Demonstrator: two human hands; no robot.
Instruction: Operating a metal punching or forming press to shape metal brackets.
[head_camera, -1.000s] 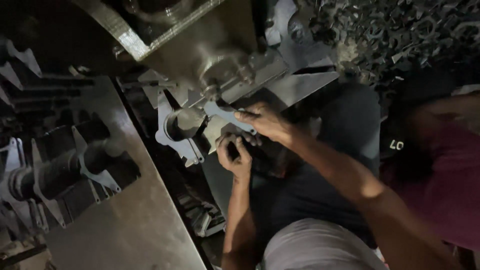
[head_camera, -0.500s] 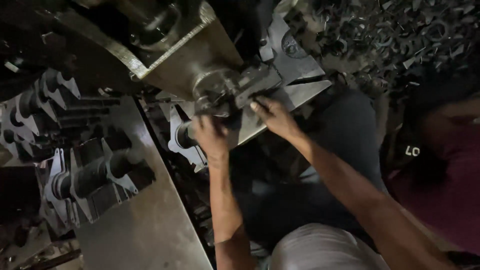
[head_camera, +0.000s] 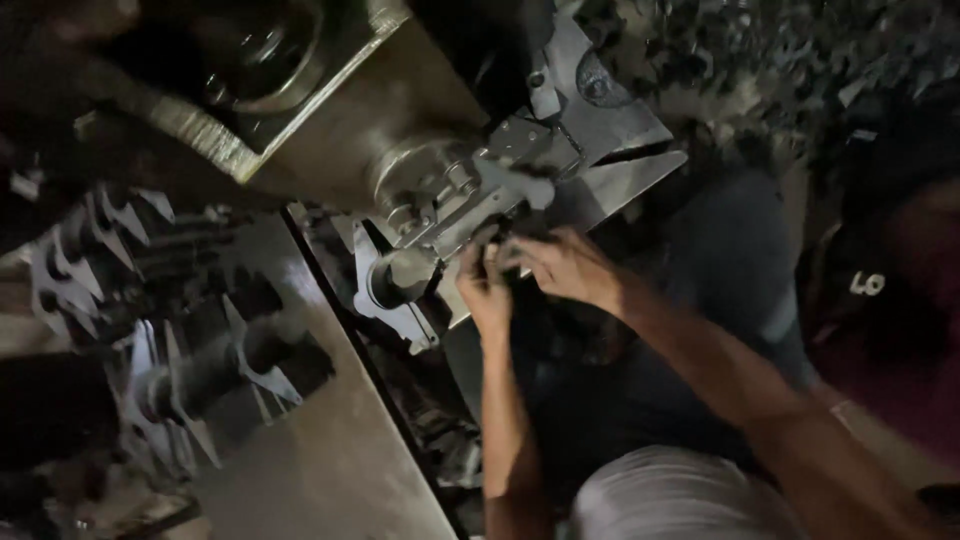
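Left hand: my left hand (head_camera: 487, 290) is raised in front of me, forearm running almost straight up the picture from the bottom edge, wrist straight, fingers curled in against the underside of the metal clamp piece (head_camera: 478, 200).
Left grip: the fingers are bunched close at a small dark part just under the clamp; whether they pinch it or only press on it I cannot tell.
Right hand: my right hand (head_camera: 562, 266) comes in from the lower right, forearm slanting up and to the left, wrist bent a little, fingertips meeting my left hand's at the same spot.
Right grip: narrow, fingers drawn together on the dark part; the dimness hides whether it is truly held.
Clamp piece: a grey, angular fitting on the round nose of the machine (head_camera: 330, 120), just above both hands.
Ring bracket: a flat metal bracket with a round hole (head_camera: 395, 285) hangs just left of my left hand, close but apart from it.
Bench: a plain metal bench top (head_camera: 330, 450) lies to the lower left.
Stacked parts: pointed flat blanks threaded on dark bars (head_camera: 200, 370) sit on the bench, well away from my hands.
Scrap: a heap of small metal offcuts (head_camera: 760, 60) fills the upper right.
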